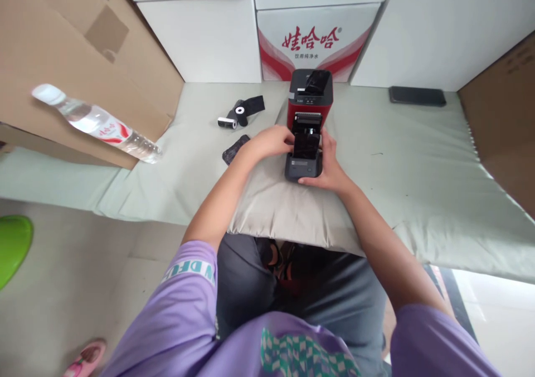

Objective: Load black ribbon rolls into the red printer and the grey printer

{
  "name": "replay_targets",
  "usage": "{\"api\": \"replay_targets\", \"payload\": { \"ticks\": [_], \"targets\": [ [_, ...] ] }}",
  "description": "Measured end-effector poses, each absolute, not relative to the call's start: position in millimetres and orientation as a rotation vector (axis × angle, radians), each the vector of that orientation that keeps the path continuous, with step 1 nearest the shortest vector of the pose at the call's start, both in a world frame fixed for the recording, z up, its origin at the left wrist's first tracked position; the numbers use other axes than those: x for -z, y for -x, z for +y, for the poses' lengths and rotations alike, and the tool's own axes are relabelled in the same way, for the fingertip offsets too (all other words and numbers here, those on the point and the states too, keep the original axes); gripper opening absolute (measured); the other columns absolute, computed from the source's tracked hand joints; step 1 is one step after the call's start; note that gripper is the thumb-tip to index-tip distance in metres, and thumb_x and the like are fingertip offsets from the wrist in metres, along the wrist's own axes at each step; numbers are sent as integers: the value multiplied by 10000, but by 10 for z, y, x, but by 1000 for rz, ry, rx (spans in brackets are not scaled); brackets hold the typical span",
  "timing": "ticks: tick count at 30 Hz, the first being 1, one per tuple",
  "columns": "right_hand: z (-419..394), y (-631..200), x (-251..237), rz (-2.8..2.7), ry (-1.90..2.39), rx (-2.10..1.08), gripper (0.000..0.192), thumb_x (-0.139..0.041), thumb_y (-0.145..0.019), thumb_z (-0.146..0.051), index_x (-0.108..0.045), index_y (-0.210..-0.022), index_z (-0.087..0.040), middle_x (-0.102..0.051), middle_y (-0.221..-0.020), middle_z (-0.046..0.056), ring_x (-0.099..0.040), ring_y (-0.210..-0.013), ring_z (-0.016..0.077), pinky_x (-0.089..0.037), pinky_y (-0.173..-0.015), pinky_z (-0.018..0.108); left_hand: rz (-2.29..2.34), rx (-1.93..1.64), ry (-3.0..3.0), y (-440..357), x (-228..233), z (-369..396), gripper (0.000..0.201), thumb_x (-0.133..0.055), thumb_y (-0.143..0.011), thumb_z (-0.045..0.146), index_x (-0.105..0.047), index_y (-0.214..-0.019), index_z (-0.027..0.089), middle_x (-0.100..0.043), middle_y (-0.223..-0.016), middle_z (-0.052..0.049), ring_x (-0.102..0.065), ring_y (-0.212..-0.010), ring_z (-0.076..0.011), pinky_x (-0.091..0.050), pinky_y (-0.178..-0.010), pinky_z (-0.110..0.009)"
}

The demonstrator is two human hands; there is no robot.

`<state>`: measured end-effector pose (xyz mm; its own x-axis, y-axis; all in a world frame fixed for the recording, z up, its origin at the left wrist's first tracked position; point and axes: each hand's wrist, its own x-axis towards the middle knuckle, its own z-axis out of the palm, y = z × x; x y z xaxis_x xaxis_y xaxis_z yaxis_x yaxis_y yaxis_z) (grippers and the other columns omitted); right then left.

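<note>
- The printer (308,115), red and black, sits on a cushion (288,210) on the padded surface (418,160), lid flipped open toward the person; best kept flat there.
- Left hand (270,142) grips its left side, right hand (330,165) cups the lid's right edge, fingers wrapped on.
- I'd brace the base and go gently on the hinge.
- A label roll (239,112) waits nearby.

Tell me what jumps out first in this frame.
The red and black printer stands mid-frame on the pale cloth, its lid open toward the person, with the left hand and right hand on the lid's sides. A water bottle lies far left against brown cardboard.
</note>
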<state>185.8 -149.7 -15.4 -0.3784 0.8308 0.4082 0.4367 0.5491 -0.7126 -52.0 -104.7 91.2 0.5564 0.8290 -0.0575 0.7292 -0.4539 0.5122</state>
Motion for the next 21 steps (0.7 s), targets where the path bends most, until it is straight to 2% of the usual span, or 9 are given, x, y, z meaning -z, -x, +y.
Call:
{"api": "replay_targets", "payload": {
  "ticks": [3,7,9,11,15,18,19,20,21],
  "targets": [
    [-1503,-1855,128,-2021,1026,-644,1710,-871,-474,-927,99,-1754,-338,-144,-1783,178,-154,-1700,507,-271,-1340,779,1381,-115,-2370,336,-1045,-964,40,-780,-748,187,-796,-728,219,-722,-661,-50,-742,-801,-276,-575,-834,-367],
    [-1495,-1858,118,-2019,1067,-666,1750,-863,-453,-946,76,-1764,-265,-143,-1793,217,-132,-1708,517,-181,-1373,781,1630,149,-2354,46,-1104,-1006,169,-789,-727,90,-842,-827,215,-817,-905,-107,-786,-1029,-381,-607,-958,-473],
    [-1488,-1865,129,-2025,1059,-658,1744,-863,-468,-941,70,-1765,-242,-150,-1793,230,-136,-1710,514,-150,-1385,772,1659,105,-2319,-29,-1125,-1064,199,-775,-735,34,-844,-839,190,-815,-975,-141,-771,-1127,-429,-583,-1031,-534],
    [-1489,-1873,138,-2030,1048,-655,1736,-865,-482,-934,67,-1765,-228,-159,-1790,239,-146,-1710,508,-167,-1388,760,1610,3,-2315,-24,-1171,-1117,169,-787,-737,28,-832,-810,174,-795,-936,-146,-758,-1145,-451,-556,-1067,-572],
    [-1520,-1879,105,-2021,1029,-674,1715,-862,-505,-939,54,-1767,-225,-156,-1798,236,-152,-1714,491,-254,-1390,714,1422,-270,-2427,224,-1401,-1160,83,-865,-751,178,-824,-819,205,-746,-852,-67,-742,-1130,-386,-535,-1096,-529],
    [-1545,-1874,66,-2028,1073,-692,1690,-845,-507,-959,55,-1769,-287,-158,-1814,189,-170,-1712,475,-295,-1389,688,1253,-552,-2495,588,-1604,-1111,215,-862,-782,276,-795,-958,172,-741,-1105,-33,-726,-1190,-323,-528,-1108,-450],
    [-1547,-1872,63,-2032,1090,-691,1686,-840,-506,-965,61,-1769,-303,-160,-1815,177,-169,-1712,476,-291,-1389,695,1224,-610,-2487,732,-1643,-1078,256,-803,-846,318,-755,-1020,135,-726,-1169,-39,-724,-1208,-302,-517,-1096,-425],
    [-1546,-1870,69,-2033,1098,-685,1689,-837,-503,-967,70,-1767,-310,-162,-1813,172,-161,-1713,480,-279,-1387,712,1269,-687,-2442,879,-1662,-1040,307,-617,-979,356,-690,-1137,103,-715,-1159,-39,-725,-1217,-271,-486,-1088,-424],
    [-1540,-1869,83,-2034,1095,-677,1694,-841,-502,-963,79,-1766,-311,-163,-1809,173,-151,-1715,486,-265,-1383,730,1343,-737,-2394,1024,-1661,-998,427,-349,-1067,358,-601,-1251,66,-696,-1127,-40,-722,-1213,-241,-444,-1060,-441]
  ]
}}
